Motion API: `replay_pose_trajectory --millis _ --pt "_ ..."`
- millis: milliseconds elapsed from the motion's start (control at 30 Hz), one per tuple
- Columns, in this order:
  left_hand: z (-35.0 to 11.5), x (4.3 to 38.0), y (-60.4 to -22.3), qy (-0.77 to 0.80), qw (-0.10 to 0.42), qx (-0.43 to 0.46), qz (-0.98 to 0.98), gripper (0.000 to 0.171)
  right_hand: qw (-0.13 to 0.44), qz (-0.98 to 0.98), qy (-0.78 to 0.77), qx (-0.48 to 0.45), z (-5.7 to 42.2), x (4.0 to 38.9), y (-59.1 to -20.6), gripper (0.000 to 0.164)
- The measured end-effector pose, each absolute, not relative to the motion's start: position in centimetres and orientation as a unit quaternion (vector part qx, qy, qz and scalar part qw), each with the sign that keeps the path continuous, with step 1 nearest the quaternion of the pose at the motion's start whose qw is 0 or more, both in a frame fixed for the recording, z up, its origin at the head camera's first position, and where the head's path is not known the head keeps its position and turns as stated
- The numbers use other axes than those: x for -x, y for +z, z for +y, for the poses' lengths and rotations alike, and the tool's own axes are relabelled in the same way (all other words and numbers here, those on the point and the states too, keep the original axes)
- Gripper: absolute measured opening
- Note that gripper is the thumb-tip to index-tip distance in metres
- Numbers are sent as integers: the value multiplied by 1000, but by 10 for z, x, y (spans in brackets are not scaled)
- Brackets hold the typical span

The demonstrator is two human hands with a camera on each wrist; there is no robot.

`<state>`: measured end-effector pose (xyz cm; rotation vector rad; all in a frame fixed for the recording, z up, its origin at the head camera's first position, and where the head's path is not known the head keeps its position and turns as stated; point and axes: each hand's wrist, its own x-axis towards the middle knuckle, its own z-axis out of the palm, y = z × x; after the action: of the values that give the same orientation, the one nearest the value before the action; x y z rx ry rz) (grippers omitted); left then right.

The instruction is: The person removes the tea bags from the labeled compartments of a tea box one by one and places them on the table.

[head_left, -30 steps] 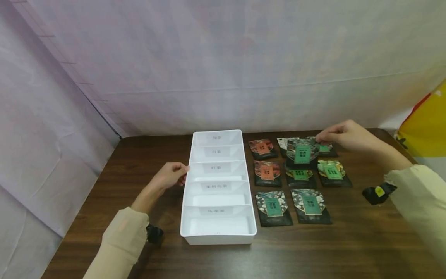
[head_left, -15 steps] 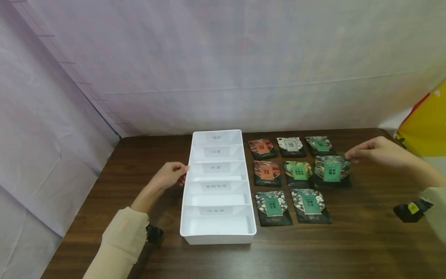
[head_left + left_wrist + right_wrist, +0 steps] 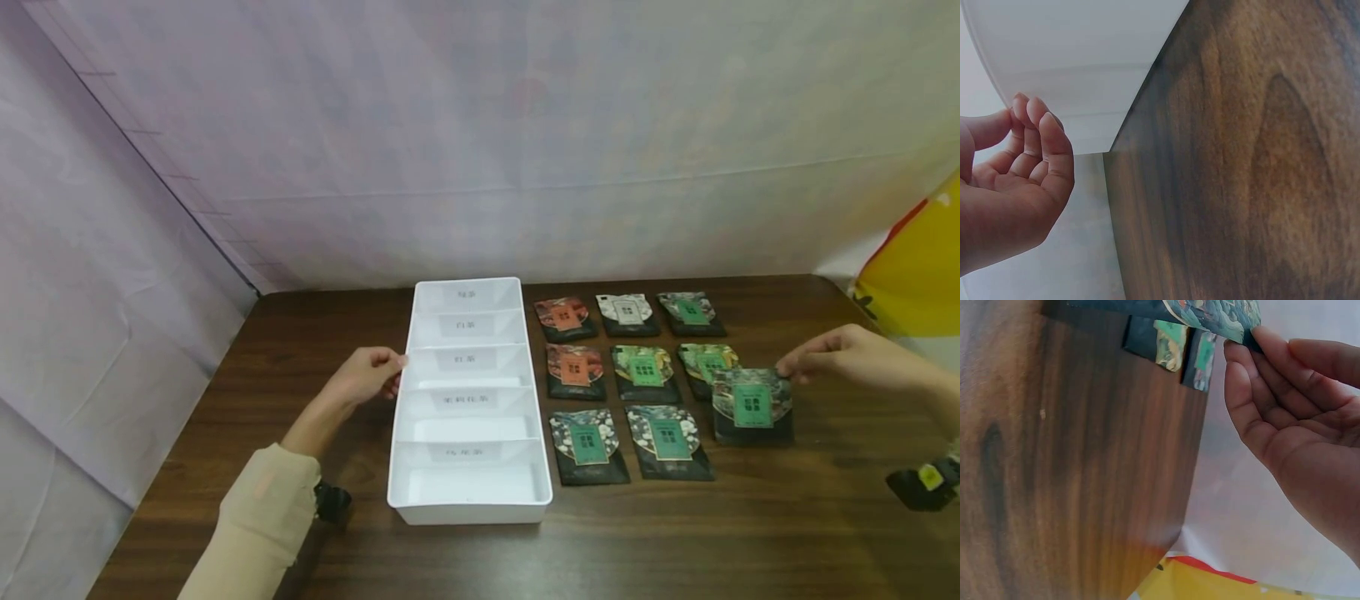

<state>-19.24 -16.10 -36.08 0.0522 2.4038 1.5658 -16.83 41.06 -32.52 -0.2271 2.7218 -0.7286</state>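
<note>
My left hand [image 3: 362,377] pinches the left rim of a long white divided box [image 3: 471,514], near its middle. Close up in the left wrist view, the thumb and fingertips of that hand [image 3: 1025,159] meet at the box's edge [image 3: 1079,44]. On the right, my right hand [image 3: 851,357] pinches the upper right corner of a dark tea sachet with a green label [image 3: 752,407]. This sachet is held above the table and covers part of a sachet with a yellow-green print [image 3: 705,362]. In the right wrist view the held sachet [image 3: 1210,311] shows only partly.
Several other tea sachets lie in rows right of the box: two orange-labelled [image 3: 574,371], a white one [image 3: 627,313], and green-labelled ones [image 3: 670,439]. Labelled dividers split the box into compartments. The brown table [image 3: 637,542] ends at a white cloth [image 3: 480,167] behind.
My right hand has carried the green-labelled sachet from above the back rows rightward and toward me, uncovering the sachets behind. The left hand stays on the box rim.
</note>
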Motion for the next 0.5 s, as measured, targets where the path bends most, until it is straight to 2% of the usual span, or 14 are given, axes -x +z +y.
replay_pose_trajectory --millis 500 --pt "-161 193 -361 535 139 -9 834 22 218 902 -338 155 418 162 -353 24"
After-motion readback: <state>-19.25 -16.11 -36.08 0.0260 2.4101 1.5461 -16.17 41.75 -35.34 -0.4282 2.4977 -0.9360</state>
